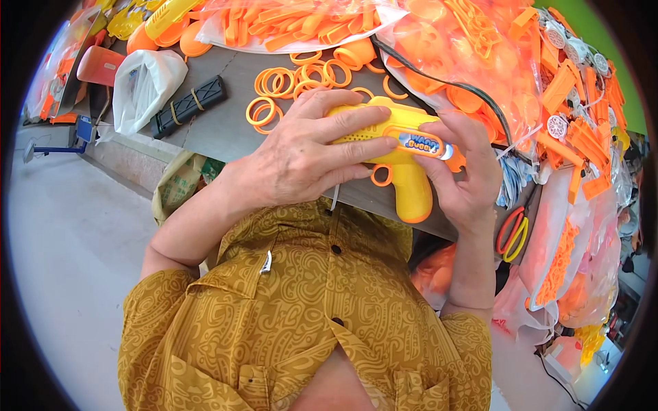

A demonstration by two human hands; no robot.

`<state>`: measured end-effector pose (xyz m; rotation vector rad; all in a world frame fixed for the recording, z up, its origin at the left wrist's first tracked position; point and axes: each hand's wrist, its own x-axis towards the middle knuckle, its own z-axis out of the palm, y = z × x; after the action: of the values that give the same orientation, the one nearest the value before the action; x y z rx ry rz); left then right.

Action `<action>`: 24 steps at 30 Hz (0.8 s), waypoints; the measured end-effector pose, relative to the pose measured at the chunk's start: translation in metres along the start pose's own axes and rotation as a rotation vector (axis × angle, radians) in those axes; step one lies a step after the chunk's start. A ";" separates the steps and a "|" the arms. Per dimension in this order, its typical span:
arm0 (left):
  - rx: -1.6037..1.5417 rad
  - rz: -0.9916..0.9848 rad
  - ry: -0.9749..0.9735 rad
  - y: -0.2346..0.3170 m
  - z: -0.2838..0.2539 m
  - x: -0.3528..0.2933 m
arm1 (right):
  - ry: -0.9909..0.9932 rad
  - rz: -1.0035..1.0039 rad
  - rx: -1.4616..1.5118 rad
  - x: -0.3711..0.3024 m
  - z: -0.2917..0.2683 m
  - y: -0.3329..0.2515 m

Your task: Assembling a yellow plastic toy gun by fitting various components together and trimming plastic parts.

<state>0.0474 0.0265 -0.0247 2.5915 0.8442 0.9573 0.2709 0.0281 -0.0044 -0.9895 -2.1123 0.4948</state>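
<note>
A yellow toy gun (404,147) with an orange trigger and a coloured sticker on its side is held in both hands above the edge of the grey table (219,123). My left hand (301,154) wraps over its rear and top. At the front end, the fingers of my right hand (469,175) press by the orange tip, next to the sticker. The grip points down toward my patterned yellow shirt.
Several orange plastic rings (295,82) lie on the table beyond the hands. Clear bags of orange parts (295,24) fill the back and right. A white bag (140,85) and a black ridged piece (188,106) sit at left. Scissors (513,233) hang at right.
</note>
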 end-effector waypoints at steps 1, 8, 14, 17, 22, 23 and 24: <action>-0.004 0.007 0.006 0.000 0.000 -0.001 | -0.002 0.001 0.001 0.000 0.002 0.001; 0.002 0.014 0.009 -0.001 0.001 -0.001 | 0.011 -0.021 0.066 0.002 0.008 0.005; 0.008 0.017 0.002 -0.002 0.001 0.000 | 0.046 -0.012 0.145 0.001 0.013 0.008; 0.014 0.009 -0.004 -0.001 0.001 0.000 | 0.058 0.004 0.222 -0.001 0.018 0.009; 0.006 0.009 -0.023 0.000 -0.002 0.002 | 0.095 0.066 0.404 -0.003 0.023 0.008; 0.004 0.008 -0.024 0.001 -0.003 0.002 | 0.104 0.076 0.412 -0.003 0.024 0.008; -0.005 -0.011 -0.021 0.002 -0.003 0.003 | 0.113 0.086 0.420 -0.003 0.024 0.007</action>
<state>0.0479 0.0267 -0.0204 2.5855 0.8485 0.9266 0.2575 0.0297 -0.0255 -0.8420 -1.7714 0.8637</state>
